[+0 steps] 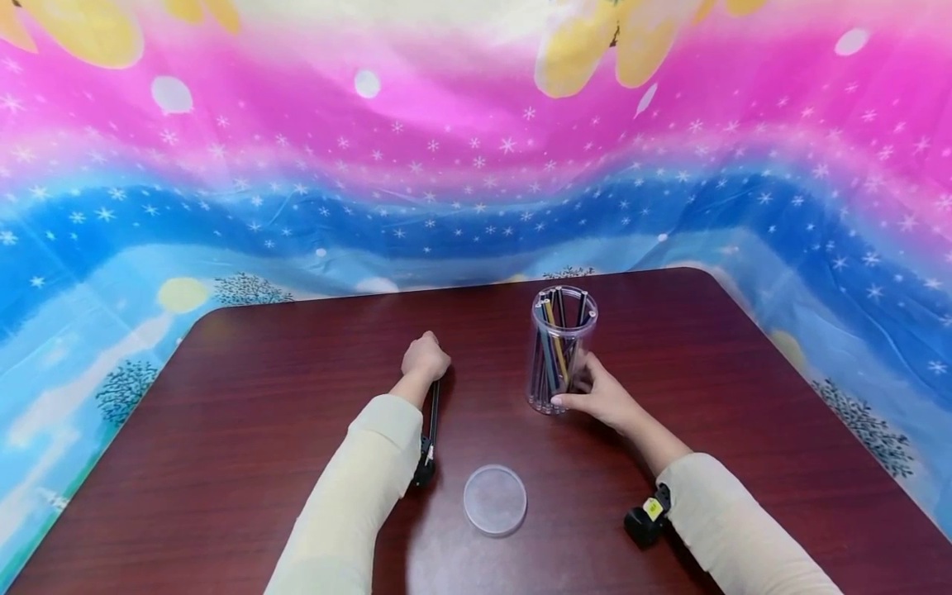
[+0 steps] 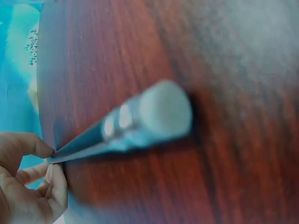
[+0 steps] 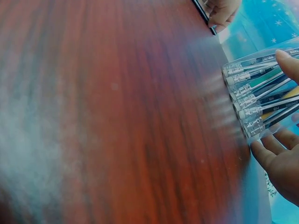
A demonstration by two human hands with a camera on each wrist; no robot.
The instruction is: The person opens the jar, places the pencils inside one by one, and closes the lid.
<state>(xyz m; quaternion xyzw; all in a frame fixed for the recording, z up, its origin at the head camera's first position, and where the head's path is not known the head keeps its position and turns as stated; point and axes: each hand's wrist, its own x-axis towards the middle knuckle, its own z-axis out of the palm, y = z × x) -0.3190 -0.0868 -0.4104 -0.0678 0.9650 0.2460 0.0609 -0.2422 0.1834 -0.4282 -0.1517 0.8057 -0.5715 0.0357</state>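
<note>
My left hand (image 1: 426, 357) pinches a dark pencil (image 1: 435, 405) by its far end, low over the table. In the left wrist view, the white eraser (image 2: 166, 109) and shiny ferrule of this pencil point towards the camera. To the right, my right hand (image 1: 604, 398) grips the lower part of a clear cylindrical pencil holder (image 1: 540, 364), thumb on one side and fingers on the other. This holder is upright and uncovered, with several pencils (image 3: 261, 93) inside, eraser ends down; most are dark, one is yellow.
A round clear lid (image 1: 495, 500) lies flat on the brown wooden table (image 1: 283, 397), in front of the holder and between the arms. Behind the table's far edge hangs a colourful patterned cloth (image 1: 446, 165), which also runs along both sides. Black wrist cameras (image 1: 645, 521) are worn below the sleeves.
</note>
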